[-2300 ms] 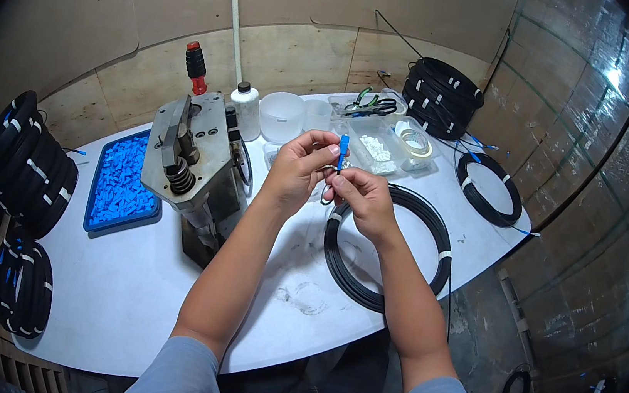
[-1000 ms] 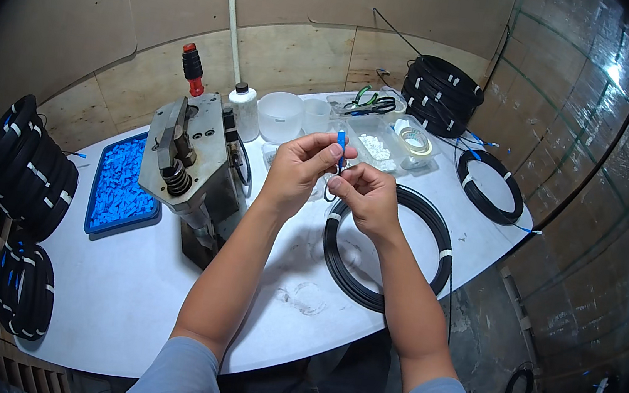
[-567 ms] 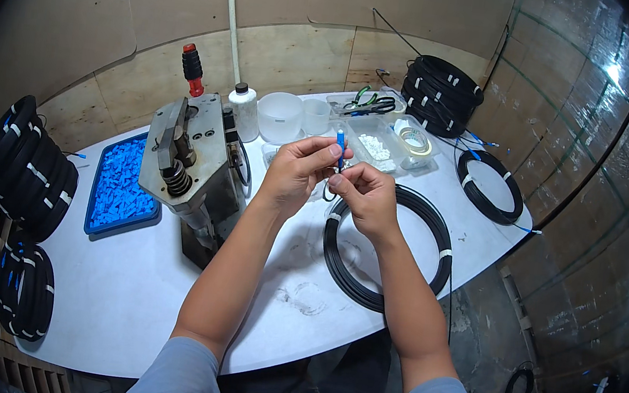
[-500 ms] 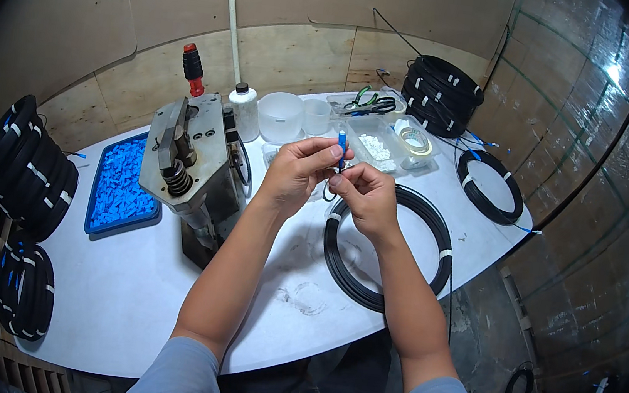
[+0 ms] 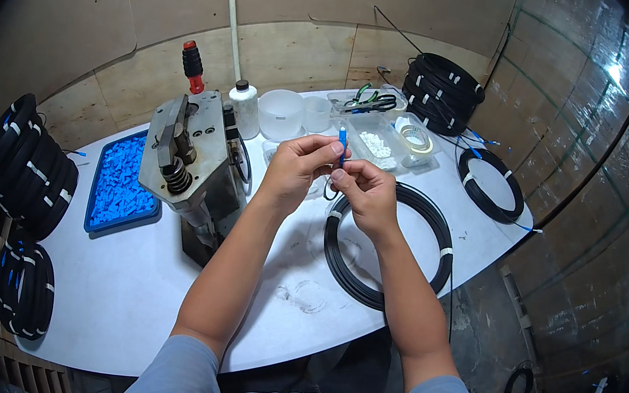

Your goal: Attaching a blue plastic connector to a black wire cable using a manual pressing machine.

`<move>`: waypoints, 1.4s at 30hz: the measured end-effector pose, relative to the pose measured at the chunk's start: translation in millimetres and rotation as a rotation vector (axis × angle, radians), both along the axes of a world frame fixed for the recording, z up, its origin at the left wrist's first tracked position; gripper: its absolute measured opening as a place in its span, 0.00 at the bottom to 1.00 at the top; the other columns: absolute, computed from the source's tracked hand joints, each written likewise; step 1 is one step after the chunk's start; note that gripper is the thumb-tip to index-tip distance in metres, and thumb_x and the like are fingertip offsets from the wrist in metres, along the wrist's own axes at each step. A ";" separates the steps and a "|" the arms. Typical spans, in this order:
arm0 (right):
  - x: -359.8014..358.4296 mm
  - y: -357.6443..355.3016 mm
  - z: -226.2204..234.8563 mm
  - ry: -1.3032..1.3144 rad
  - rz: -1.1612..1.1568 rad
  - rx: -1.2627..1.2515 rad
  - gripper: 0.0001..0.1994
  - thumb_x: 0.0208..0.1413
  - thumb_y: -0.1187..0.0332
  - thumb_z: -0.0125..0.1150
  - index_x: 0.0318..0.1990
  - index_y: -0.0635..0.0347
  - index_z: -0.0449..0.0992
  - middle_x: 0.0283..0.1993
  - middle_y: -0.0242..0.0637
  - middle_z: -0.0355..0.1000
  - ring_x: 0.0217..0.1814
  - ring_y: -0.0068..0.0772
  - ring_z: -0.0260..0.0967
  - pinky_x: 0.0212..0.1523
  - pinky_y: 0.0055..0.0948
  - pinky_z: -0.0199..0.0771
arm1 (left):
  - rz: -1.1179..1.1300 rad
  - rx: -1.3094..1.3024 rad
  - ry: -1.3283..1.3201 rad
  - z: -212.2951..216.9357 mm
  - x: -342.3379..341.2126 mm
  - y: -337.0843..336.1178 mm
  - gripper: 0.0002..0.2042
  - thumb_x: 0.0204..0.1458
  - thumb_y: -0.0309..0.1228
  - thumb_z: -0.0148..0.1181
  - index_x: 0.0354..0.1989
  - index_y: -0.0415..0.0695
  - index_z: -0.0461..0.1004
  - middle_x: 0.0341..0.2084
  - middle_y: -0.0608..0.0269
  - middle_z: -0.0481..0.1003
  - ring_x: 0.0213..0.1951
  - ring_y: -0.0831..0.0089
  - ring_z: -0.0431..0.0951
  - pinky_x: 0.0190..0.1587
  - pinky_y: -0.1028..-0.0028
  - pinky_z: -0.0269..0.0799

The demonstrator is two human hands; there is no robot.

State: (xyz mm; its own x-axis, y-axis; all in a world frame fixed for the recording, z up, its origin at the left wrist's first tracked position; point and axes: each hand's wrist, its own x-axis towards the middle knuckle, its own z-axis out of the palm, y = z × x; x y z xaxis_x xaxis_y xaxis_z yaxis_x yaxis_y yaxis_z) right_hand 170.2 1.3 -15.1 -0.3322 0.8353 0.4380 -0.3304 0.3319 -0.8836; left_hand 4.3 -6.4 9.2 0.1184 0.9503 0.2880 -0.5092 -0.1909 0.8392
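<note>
Between the fingertips of both hands stands a small blue cable connector (image 5: 343,138), upright, with a pale tip. My left hand (image 5: 304,166) pinches its side with thumb and fingers. From the right, my right hand (image 5: 367,195) grips its lower end, where the fingers hide the join with the cable. Just below the hands lies a coil of black cable (image 5: 441,277) with white ties, flat on the white table (image 5: 298,342). A short loop of dark cable shows under the fingers.
A metal hand press (image 5: 197,133) stands left of my arms, beside a blue tray (image 5: 121,235) of small blue parts. Behind are a white bottle (image 5: 243,107), clear tubs (image 5: 280,115), and a box of white pieces (image 5: 374,147). More cable coils (image 5: 442,95) stand around the table.
Both hands stay nearly in place on the connector. My right fingers have shifted slightly upward along its lower end.
</note>
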 end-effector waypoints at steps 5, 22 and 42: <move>-0.3 2.1 -2.7 0.008 -0.030 0.030 0.06 0.63 0.70 0.68 0.39 0.65 0.81 0.31 0.31 0.78 0.32 0.17 0.72 0.36 0.21 0.73 | 0.001 0.064 0.104 0.2 -2.3 0.1 0.12 0.61 0.34 0.66 0.46 0.37 0.82 0.37 0.60 0.83 0.36 0.78 0.79 0.43 0.73 0.76; 3.1 7.9 -5.1 -0.086 -0.061 0.007 0.06 0.62 0.71 0.69 0.39 0.65 0.80 0.33 0.32 0.80 0.34 0.19 0.76 0.39 0.21 0.78 | 0.472 0.243 1.596 -92.1 -19.8 30.6 0.20 0.54 0.44 0.66 0.38 0.36 0.84 0.31 0.38 0.81 0.39 0.42 0.82 0.48 0.51 0.78; 2.2 6.2 -3.8 -0.110 -0.054 0.009 0.07 0.62 0.71 0.69 0.39 0.65 0.81 0.32 0.32 0.79 0.34 0.17 0.75 0.39 0.20 0.77 | 0.780 0.323 1.289 -92.3 -35.0 44.4 0.10 0.49 0.18 0.59 0.37 0.37 0.84 0.32 0.42 0.82 0.35 0.46 0.84 0.43 0.57 0.80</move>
State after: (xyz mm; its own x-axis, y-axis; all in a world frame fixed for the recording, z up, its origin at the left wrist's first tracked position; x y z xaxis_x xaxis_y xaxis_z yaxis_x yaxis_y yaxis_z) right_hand 172.3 7.6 -18.8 -0.3328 0.8494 0.4095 -0.2132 0.3553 -0.9101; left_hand -30.7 37.9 -83.2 -0.0403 0.8117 0.5826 0.8153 -0.3104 0.4888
